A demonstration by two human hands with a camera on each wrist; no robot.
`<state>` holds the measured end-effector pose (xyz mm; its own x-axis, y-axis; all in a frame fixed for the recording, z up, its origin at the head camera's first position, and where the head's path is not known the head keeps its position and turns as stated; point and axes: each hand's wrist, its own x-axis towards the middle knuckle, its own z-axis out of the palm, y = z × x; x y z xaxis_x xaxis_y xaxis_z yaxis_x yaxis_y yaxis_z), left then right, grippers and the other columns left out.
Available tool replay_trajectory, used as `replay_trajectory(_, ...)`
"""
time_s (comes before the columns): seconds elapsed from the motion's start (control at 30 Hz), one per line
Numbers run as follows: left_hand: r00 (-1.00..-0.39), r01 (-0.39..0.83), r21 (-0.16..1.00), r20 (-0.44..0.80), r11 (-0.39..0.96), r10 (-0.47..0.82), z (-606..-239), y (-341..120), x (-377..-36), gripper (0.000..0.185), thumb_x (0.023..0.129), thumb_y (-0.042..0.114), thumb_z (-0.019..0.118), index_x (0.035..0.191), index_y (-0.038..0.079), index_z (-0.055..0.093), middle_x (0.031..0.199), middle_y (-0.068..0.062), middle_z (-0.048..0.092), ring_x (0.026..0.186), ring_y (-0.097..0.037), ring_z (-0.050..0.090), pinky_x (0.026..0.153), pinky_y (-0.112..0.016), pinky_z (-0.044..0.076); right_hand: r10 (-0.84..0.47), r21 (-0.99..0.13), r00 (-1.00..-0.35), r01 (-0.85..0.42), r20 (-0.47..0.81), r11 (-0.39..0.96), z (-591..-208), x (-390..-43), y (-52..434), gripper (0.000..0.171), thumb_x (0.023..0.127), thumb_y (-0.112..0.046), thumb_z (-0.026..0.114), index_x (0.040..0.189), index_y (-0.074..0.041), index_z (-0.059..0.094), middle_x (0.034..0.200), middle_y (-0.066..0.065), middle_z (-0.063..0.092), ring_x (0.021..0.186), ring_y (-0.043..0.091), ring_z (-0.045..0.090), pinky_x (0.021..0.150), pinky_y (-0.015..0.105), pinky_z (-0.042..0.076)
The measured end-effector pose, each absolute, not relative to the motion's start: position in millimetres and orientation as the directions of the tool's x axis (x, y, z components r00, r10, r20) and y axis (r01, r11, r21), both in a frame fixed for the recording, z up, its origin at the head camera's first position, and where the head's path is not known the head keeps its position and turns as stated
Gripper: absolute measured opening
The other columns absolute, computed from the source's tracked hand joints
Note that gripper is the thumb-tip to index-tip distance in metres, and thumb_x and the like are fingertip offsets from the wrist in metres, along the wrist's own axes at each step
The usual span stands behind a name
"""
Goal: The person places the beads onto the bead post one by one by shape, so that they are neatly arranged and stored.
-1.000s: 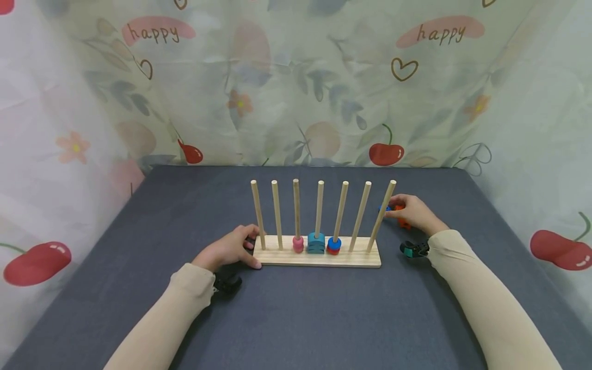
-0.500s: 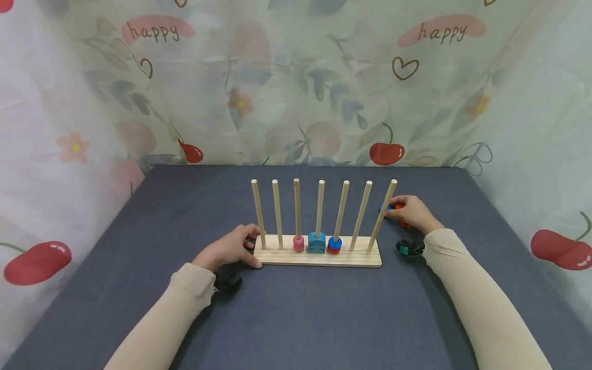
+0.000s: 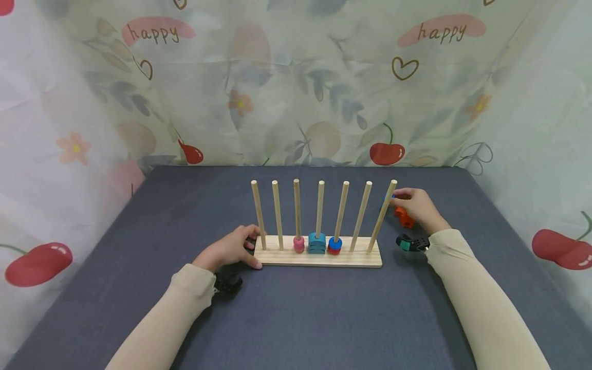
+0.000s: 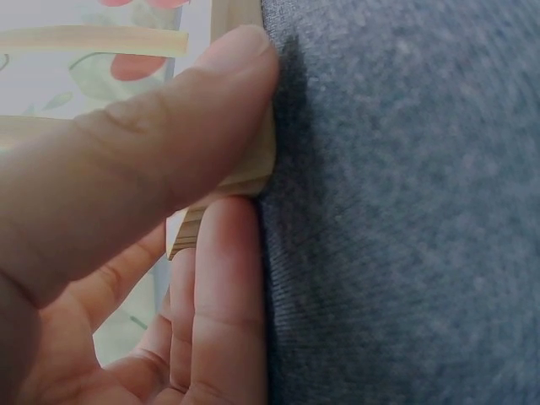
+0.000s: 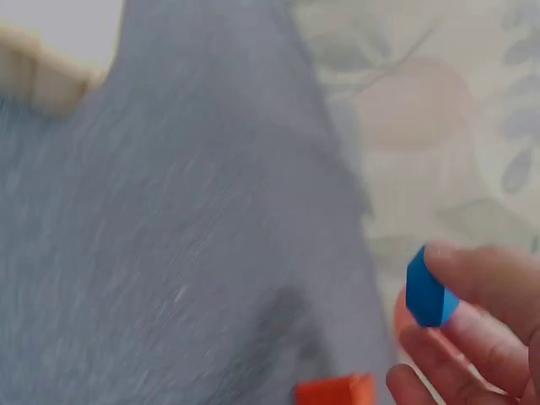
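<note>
A wooden peg board (image 3: pixel 277 259) with several upright pegs stands on the table. My left hand (image 3: pixel 231 246) grips its left end; in the left wrist view the thumb (image 4: pixel 169 126) lies over the board's corner and fingers press its end. Pink beads (image 3: pixel 298 244), teal pieces (image 3: pixel 316 243) and a blue bead (image 3: pixel 335 243) over a red one sit low on three middle pegs. Beyond the board's right end, my right hand (image 3: pixel 420 205) pinches a small faceted blue bead (image 5: pixel 426 291) between thumb and fingers, raised off the table. The rightmost peg partly covers it in the head view.
Orange-red pieces (image 3: pixel 407 221) lie on the table under the right hand; one orange piece (image 5: pixel 336 391) shows at the right wrist view's lower edge. The dark grey tablecloth (image 3: pixel 324 318) reaches back to a patterned curtain (image 3: pixel 287 103).
My right hand has lifted slightly up and away with the blue bead, uncovering more of the orange pieces. The left hand and the peg board have stayed in place.
</note>
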<state>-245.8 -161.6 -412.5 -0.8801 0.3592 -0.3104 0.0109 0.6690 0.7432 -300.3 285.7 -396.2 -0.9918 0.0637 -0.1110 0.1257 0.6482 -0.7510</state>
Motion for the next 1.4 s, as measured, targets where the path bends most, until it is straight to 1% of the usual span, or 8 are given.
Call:
replay_trajectory(0.07,-0.880,0.014,0.745,-0.307,0.667,0.361,-412,-161,-245,0.074,0.067,0.006,0.088,0.128,0.003,0.047,0.126,-0.018,0.041,0.111,-0.030,0.053,0.088,-0.039,0.048,0.082,-0.774,-0.991,0.137,-0.110,0.618,-390,-297,284,0.046,0.096,-0.029,0.059,0.131,0.001,0.054,0.131,0.022,0.054,0.116,0.033,0.050,0.101,0.048,0.041)
replay_trajectory(0.17,-0.880,0.015,0.747,-0.306,0.665,0.363,-412,-161,-245,0.075,0.067,0.006,0.088,0.129,0.003,0.047,0.126,-0.019,0.041,0.111,-0.030,0.053,0.088,-0.039,0.048,0.095,-0.788,-0.990,0.139,-0.102,0.600,-382,-291,281,0.049,0.097,-0.031,0.059,0.134,0.000,0.052,0.131,0.021,0.055,0.113,0.033,0.053,0.087,0.038,0.048)
replay_trajectory(0.3,-0.879,0.012,0.747,-0.309,0.664,0.364,-410,-161,-245,0.075,0.067,0.006,0.088,0.129,0.003,0.047,0.127,-0.019,0.041,0.112,-0.031,0.053,0.089,-0.039,0.048,0.084,-0.803,-0.993,0.116,-0.082,0.585,-370,-281,276,0.054,0.097,-0.036,0.058,0.139,-0.003,0.049,0.134,0.019,0.055,0.110,0.031,0.052,0.073,0.027,0.043)
replay_trajectory(0.53,-0.881,0.014,0.742,-0.308,0.670,0.360,-411,-160,-246,0.075,0.066,0.006,0.088,0.129,0.003,0.047,0.127,-0.018,0.041,0.111,-0.031,0.052,0.089,-0.040,0.047,0.066,-0.876,-0.998,0.019,0.015,0.482,-335,-252,258,0.054,0.095,-0.041,0.060,0.139,-0.011,0.050,0.133,0.010,0.052,0.120,0.027,0.050,0.103,0.049,0.039)
replay_trajectory(0.67,-0.880,0.015,0.740,-0.309,0.673,0.360,-411,-160,-246,0.074,0.066,0.006,0.088,0.128,0.004,0.048,0.127,-0.018,0.041,0.111,-0.031,0.051,0.089,-0.041,0.047,0.062,-0.925,-0.994,-0.062,0.091,0.375,-311,-232,249,0.051,0.093,-0.039,0.063,0.137,-0.015,0.052,0.124,-0.004,0.054,0.115,0.013,0.052,0.109,0.049,0.034)
replay_trajectory(0.97,-0.876,0.021,0.734,-0.313,0.679,0.366,-411,-160,-245,0.075,0.068,0.007,0.088,0.130,0.003,0.047,0.129,-0.019,0.040,0.113,-0.032,0.051,0.091,-0.042,0.047,0.119,-0.952,-0.958,-0.234,0.260,0.197,-275,-195,229,0.046,0.087,-0.027,0.072,0.130,-0.014,0.060,0.129,-0.003,0.054,0.105,0.007,0.059,0.090,0.014,0.042)
replay_trajectory(1.2,-0.875,0.021,0.738,-0.313,0.674,0.370,-411,-161,-245,0.074,0.067,0.007,0.088,0.129,0.003,0.047,0.128,-0.019,0.040,0.112,-0.032,0.051,0.090,-0.042,0.047,0.079,-0.906,-0.903,-0.420,0.423,0.052,-263,-174,204,0.039,0.088,-0.009,0.071,0.125,-0.008,0.062,0.127,0.003,0.058,0.100,0.011,0.062,0.085,0.014,0.049)
replay_trajectory(1.4,-0.877,0.032,0.742,-0.300,0.669,0.375,-412,-162,-246,0.073,0.067,0.007,0.088,0.127,0.003,0.048,0.127,-0.019,0.040,0.111,-0.031,0.052,0.089,-0.041,0.047,0.073,-0.836,-0.833,-0.544,0.548,0.074,-264,-170,185,0.033,0.088,-0.003,0.068,0.120,-0.003,0.063,0.117,0.004,0.062,0.100,0.014,0.062,0.086,0.016,0.050)
